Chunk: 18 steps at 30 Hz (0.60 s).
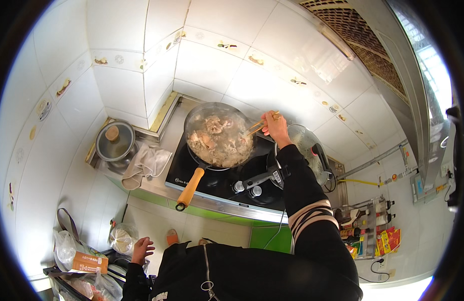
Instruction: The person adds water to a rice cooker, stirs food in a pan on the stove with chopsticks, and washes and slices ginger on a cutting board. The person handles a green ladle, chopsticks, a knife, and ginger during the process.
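In my right hand [275,126] is a pair of wooden chopsticks [256,128], their tips reaching into the right side of a dark wok [188,140]. Pieces of pale, browned meat [215,136] sit in cloudy, steaming liquid inside it. The wok's wooden handle [191,188] points toward me over the edge of a black glass cooktop [224,185]. My left hand [142,250] hangs low at my side, away from the stove, with fingers partly spread and nothing visible in it. My right forearm passes in front of a second pan with a glass lid [306,150].
Left of the stove stand a glass-lidded pot [115,145] and a crumpled cloth [145,165]. A rack of bottles and packets [367,225] hangs at right, below a gas pipe [378,161]. Bags and a box [89,262] crowd the lower left. A range hood [405,67] overhangs the upper right.
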Motion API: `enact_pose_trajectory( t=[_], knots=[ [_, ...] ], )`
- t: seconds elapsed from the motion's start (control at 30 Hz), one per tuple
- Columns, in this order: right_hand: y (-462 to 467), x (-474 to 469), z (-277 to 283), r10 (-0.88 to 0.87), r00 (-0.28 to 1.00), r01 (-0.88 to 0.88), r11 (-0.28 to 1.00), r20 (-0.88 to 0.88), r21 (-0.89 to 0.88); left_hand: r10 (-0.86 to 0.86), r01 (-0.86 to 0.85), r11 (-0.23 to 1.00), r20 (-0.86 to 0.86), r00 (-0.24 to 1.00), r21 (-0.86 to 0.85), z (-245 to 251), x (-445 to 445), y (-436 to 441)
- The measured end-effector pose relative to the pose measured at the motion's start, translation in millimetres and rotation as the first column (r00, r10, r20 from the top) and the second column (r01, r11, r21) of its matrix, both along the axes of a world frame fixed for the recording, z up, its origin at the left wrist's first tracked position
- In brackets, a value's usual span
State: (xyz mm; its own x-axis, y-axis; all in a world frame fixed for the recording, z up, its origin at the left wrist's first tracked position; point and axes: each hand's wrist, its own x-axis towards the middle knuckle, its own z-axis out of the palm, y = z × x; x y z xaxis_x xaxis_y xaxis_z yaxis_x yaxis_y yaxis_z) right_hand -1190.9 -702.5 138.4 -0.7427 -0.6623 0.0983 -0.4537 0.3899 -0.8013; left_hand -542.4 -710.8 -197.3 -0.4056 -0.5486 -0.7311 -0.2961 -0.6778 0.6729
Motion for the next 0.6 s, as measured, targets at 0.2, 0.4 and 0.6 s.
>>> enact_pose_trajectory(
  t=[0.2,0.4,0.6],
  knots=[
    [13.0,21.9,-1.5,0.118,0.993,-0.117,0.982,0.0,-0.147,-0.033,0.033,0.999,0.01,0.999,-0.01,3.0,0.5,-6.3],
    [47.5,56.6,-1.7,0.238,0.927,-0.152,0.945,0.29,-0.288,-0.028,0.028,1.0,-0.003,1.0,-0.006,6.6,-6.4,-9.9],
    [62.0,109.9,-25.1,0.195,0.954,-0.124,0.949,0.228,-0.291,-0.047,0.047,0.999,-0.002,0.999,0.002,7.0,-12.7,-9.9]
  ],
)
